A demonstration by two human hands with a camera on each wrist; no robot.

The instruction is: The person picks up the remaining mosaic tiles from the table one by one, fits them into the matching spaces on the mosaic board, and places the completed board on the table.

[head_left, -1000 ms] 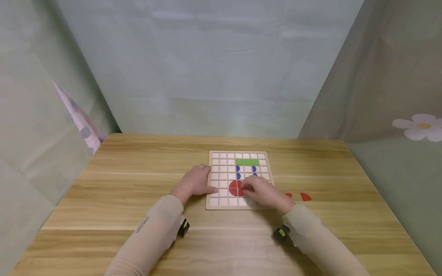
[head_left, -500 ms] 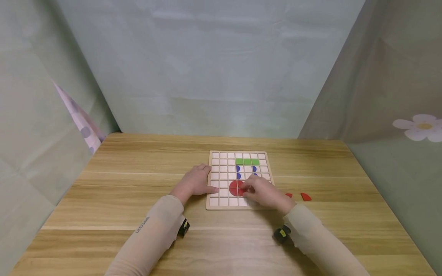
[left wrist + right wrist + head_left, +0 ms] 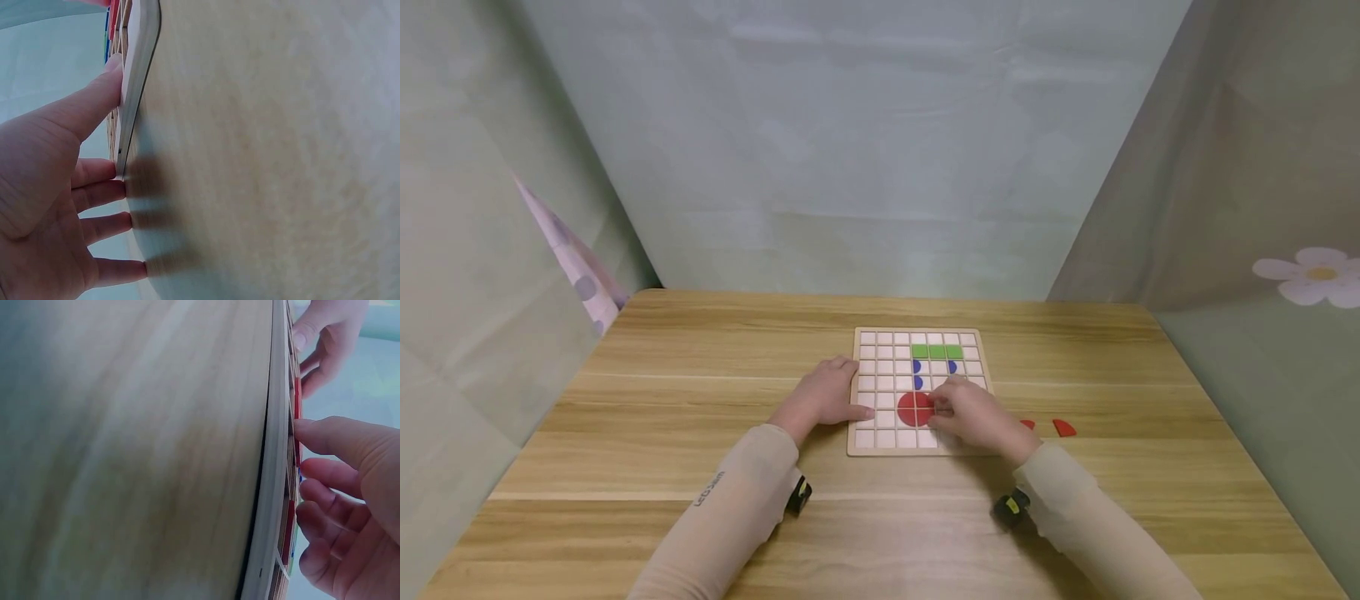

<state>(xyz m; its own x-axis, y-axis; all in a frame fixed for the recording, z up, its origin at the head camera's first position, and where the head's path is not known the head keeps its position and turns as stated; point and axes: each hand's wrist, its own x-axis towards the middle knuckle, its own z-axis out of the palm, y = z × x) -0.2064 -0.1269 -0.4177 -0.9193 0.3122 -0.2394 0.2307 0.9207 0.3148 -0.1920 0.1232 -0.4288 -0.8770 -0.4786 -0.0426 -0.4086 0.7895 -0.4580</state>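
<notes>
A wooden grid board with white squares lies on the table. Four-part red quarter-circle tiles form a full red circle in its lower middle. My left hand rests at the board's left side, its thumb on the grid; in the left wrist view its straight fingers reach down at the edge. My right hand is at the circle's right side, thumb and index finger apart. In the right wrist view its thumb touches the red tiles, and the other fingers bend loosely. The board's lower right is hidden under this hand.
Green square tiles form a row near the board's top. Blue half-circle tiles sit below them. Two loose red tiles lie right of the board, one in full view, the other partly behind the right wrist.
The red tile at my right fingertips now lies flat in the circle. The right thumb and index finger have parted and drawn slightly right. My left hand stays in place.
</notes>
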